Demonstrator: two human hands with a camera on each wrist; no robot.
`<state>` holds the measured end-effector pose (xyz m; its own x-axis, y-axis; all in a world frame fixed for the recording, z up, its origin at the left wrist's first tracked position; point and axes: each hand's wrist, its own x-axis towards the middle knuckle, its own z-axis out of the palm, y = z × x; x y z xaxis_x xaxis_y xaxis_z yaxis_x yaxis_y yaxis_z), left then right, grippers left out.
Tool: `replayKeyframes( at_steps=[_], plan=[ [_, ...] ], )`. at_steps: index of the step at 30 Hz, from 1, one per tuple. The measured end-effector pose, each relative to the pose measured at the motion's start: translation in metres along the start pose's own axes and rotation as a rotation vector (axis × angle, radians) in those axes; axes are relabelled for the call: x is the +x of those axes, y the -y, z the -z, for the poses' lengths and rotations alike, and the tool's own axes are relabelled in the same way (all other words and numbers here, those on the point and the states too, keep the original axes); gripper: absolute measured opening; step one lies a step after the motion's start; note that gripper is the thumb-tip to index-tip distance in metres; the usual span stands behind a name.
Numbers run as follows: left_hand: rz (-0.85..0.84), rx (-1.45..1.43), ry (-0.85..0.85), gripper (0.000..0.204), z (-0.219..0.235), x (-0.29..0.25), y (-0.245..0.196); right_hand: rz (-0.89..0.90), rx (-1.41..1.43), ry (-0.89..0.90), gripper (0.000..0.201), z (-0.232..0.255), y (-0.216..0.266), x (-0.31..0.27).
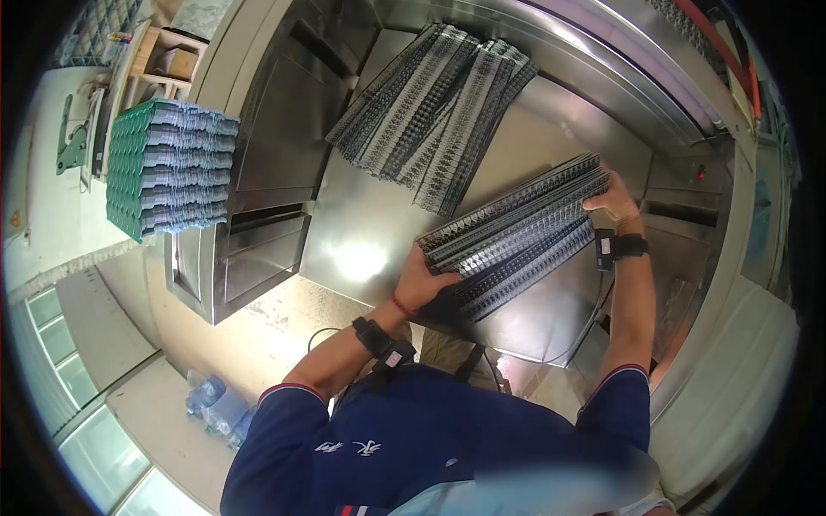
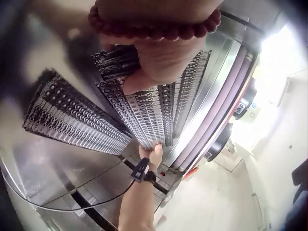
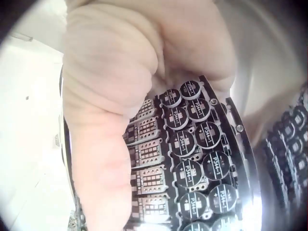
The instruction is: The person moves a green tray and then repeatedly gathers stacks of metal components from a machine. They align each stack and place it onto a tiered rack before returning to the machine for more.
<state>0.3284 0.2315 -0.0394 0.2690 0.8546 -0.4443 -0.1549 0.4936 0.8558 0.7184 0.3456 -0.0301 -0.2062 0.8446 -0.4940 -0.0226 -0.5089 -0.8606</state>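
Note:
Both hands hold a bundle of long dark circuit-board panels by its ends over a metal surface. The left hand grips the near-left end, its thumb on top; the left wrist view shows that hand over the panels. At the far-right end, the right hand grips the edge. In the right wrist view, the right hand lies along boards with round black pads. Fingers under the bundle are hidden.
Further fanned stacks of panels lie at the back of the metal surface. A stack of green and grey boards stands on the left side bench. Wrapped bottles are at lower left. Metal walls enclose the surface.

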Motion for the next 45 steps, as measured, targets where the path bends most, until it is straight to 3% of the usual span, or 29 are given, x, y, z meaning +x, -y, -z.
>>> replayKeyframes(
  at_steps=[4, 6, 11, 14, 16, 18, 19, 23, 26, 28, 29, 30, 32, 33, 34, 37, 40, 42, 45],
  plan=[
    [-0.142, 0.151, 0.019, 0.078, 0.045, -0.016, -0.015, 0.121, -0.023, -0.025, 0.077, -0.047, 0.006, -0.02],
    [-0.245, 0.414, -0.015, 0.076, 0.07, -0.028, -0.032, 0.186, -0.045, -0.025, 0.077, -0.081, 0.006, -0.032],
    [-0.315, 0.637, -0.135, 0.073, 0.137, -0.05, -0.037, 0.413, -0.462, -0.061, 0.078, -0.158, -0.02, -0.034],
    [-0.374, 0.707, -0.192, 0.074, 0.157, -0.052, -0.038, 0.306, -0.318, -0.014, 0.078, -0.182, -0.041, -0.023],
    [-0.385, 0.751, -0.232, 0.075, 0.169, -0.053, -0.034, 0.345, -0.409, -0.022, 0.08, -0.185, -0.043, -0.02],
    [-0.539, 0.886, -0.263, 0.077, 0.164, -0.051, -0.041, 0.231, -0.253, 0.03, 0.088, -0.183, -0.045, -0.018],
    [-0.594, 0.925, -0.267, 0.079, 0.165, -0.049, -0.04, 0.29, -0.407, 0.019, 0.089, -0.18, -0.044, -0.019],
    [-0.494, 0.614, -0.193, 0.084, 0.165, -0.046, -0.023, 0.232, -0.318, 0.044, 0.094, -0.18, -0.042, -0.022],
    [-0.435, 0.443, -0.266, 0.089, 0.158, -0.046, -0.028, 0.253, -0.216, 0.074, 0.088, -0.182, -0.044, -0.024],
    [-0.525, 0.628, -0.244, 0.095, 0.16, -0.044, -0.025, 0.305, -0.057, 0.088, 0.075, -0.181, -0.058, -0.018],
    [-0.524, 0.628, -0.245, 0.095, 0.157, -0.047, -0.027, 0.326, -0.078, -0.052, 0.054, -0.19, -0.065, -0.015],
    [-0.55, 0.662, -0.277, 0.087, 0.15, -0.049, -0.032, 0.324, -0.077, -0.053, 0.054, -0.198, -0.07, -0.012],
    [-0.576, 0.696, -0.306, 0.08, 0.143, -0.046, -0.026, 0.196, 0.166, -0.341, 0.041, -0.209, -0.077, -0.005],
    [-0.552, 0.518, -0.399, 0.067, 0.143, -0.04, -0.017, 0.189, 0.145, -0.437, 0.036, -0.214, -0.081, -0.002],
    [-0.524, 0.34, -0.49, 0.054, 0.144, -0.036, -0.007, 0.191, 0.148, -0.436, 0.036, -0.212, -0.085, 0.001],
    [-0.492, 0.361, -0.635, 0.039, 0.132, -0.03, -0.004, 0.205, -0.011, -0.406, 0.037, -0.208, -0.09, 0.005],
    [-0.471, 0.419, -0.707, 0.035, 0.123, -0.03, -0.01, 0.235, 0.102, -0.387, 0.035, -0.213, -0.077, -0.003],
    [-0.466, 0.437, -0.71, 0.033, 0.122, -0.03, -0.012, 0.206, 0.025, -0.308, 0.037, -0.213, -0.071, -0.009],
    [-0.457, 0.459, -0.717, 0.029, 0.125, -0.029, -0.007, 0.12, -0.133, -0.326, 0.041, -0.208, -0.066, -0.004]
  ],
)
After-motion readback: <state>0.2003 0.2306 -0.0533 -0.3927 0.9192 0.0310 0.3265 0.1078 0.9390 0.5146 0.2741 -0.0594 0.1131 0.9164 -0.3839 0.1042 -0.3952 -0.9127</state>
